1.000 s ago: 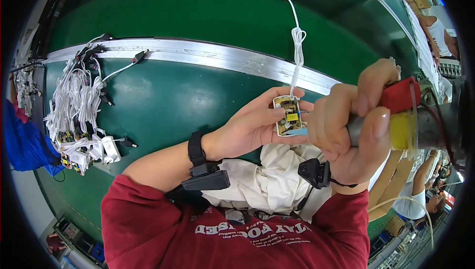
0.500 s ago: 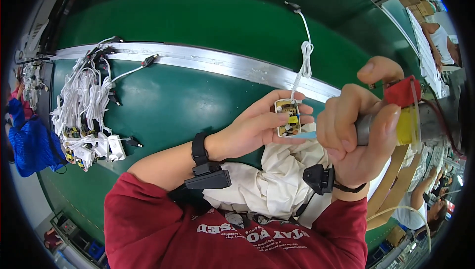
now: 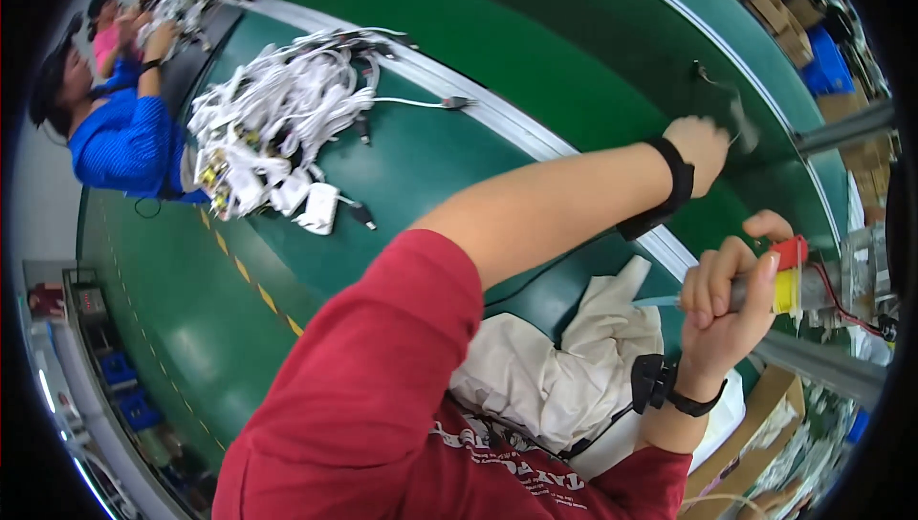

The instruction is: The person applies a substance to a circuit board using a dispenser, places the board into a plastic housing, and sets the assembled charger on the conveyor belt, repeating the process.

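My left hand (image 3: 700, 149) reaches out over the far green belt, its fingers hidden and smeared by motion. Just beyond it is a blurred white cord (image 3: 742, 123) with a dark plug end (image 3: 701, 69). Whether the hand touches the cord, or where the small circuit board is, I cannot make out. My right hand (image 3: 722, 295) grips a grey cylindrical tool (image 3: 787, 292) with a yellow band, a red switch piece and a pale blue nozzle. Its fingers wrap round the barrel, and the nozzle points left above crumpled white cloth (image 3: 574, 367).
A heap of white corded adapters (image 3: 277, 109) lies on the green table at the left. A metal rail (image 3: 516, 119) divides table and belt. One co-worker in blue (image 3: 129, 142) is at the far left. An open cardboard box (image 3: 755, 424) stands at lower right.
My left hand has swung from in front of me out over the belt; the circuit board it held is out of sight. My right hand keeps the tool. The view has turned.
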`<control>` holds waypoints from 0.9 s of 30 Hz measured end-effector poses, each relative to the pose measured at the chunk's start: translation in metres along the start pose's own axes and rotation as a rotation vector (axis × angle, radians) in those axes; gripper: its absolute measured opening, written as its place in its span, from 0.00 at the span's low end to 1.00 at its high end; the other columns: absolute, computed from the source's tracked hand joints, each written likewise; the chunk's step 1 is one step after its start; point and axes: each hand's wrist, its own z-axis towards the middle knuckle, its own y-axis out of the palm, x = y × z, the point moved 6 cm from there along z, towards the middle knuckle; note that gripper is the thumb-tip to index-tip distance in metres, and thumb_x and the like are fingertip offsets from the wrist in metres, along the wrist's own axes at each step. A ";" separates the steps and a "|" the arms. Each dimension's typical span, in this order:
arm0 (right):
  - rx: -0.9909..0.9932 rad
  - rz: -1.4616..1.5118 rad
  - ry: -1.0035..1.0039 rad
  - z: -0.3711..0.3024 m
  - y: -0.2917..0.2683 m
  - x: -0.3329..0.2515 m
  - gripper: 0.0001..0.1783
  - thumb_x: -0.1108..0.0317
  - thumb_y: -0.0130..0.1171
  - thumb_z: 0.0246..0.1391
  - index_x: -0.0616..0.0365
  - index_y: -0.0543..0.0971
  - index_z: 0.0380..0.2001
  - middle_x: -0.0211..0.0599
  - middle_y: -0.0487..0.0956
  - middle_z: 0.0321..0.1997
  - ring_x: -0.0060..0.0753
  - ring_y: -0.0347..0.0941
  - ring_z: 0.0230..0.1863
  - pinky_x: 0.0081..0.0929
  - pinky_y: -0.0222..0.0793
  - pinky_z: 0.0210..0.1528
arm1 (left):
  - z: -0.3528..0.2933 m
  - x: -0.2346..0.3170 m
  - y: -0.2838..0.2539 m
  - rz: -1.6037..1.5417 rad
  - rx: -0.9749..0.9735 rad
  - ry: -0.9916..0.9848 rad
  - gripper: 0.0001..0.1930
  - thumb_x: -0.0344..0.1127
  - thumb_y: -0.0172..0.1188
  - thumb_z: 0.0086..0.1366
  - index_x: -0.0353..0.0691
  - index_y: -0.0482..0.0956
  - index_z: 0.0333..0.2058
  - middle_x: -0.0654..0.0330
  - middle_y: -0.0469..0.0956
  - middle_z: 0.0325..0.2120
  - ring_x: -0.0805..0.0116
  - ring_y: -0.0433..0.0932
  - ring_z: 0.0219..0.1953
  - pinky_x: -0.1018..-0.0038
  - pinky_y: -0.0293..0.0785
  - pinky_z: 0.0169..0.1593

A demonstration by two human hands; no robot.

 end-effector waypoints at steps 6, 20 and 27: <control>0.014 0.005 0.001 0.000 -0.006 0.003 0.16 0.56 0.38 0.65 0.57 0.62 0.44 0.22 0.53 0.11 0.12 0.44 0.08 0.13 0.43 0.08 | -0.106 -0.010 -0.079 -0.033 0.289 0.087 0.23 0.31 0.61 0.49 0.32 0.68 0.46 0.43 0.66 0.47 0.47 0.68 0.49 0.65 0.71 0.49; 0.013 0.007 -0.015 0.000 -0.001 0.003 0.14 0.58 0.40 0.65 0.58 0.64 0.41 0.22 0.53 0.12 0.11 0.45 0.09 0.11 0.41 0.08 | -0.447 -0.124 -0.339 0.679 0.382 -0.870 0.11 0.24 0.53 0.54 0.35 0.72 0.38 0.49 0.75 0.35 0.49 0.74 0.41 0.64 0.70 0.45; 0.028 0.000 -0.008 -0.002 -0.002 0.002 0.13 0.58 0.40 0.65 0.58 0.64 0.41 0.22 0.53 0.12 0.11 0.44 0.09 0.11 0.41 0.08 | -0.445 -0.155 -0.330 0.446 0.219 -0.770 0.09 0.27 0.57 0.56 0.33 0.72 0.36 0.55 0.76 0.33 0.59 0.76 0.37 0.70 0.71 0.43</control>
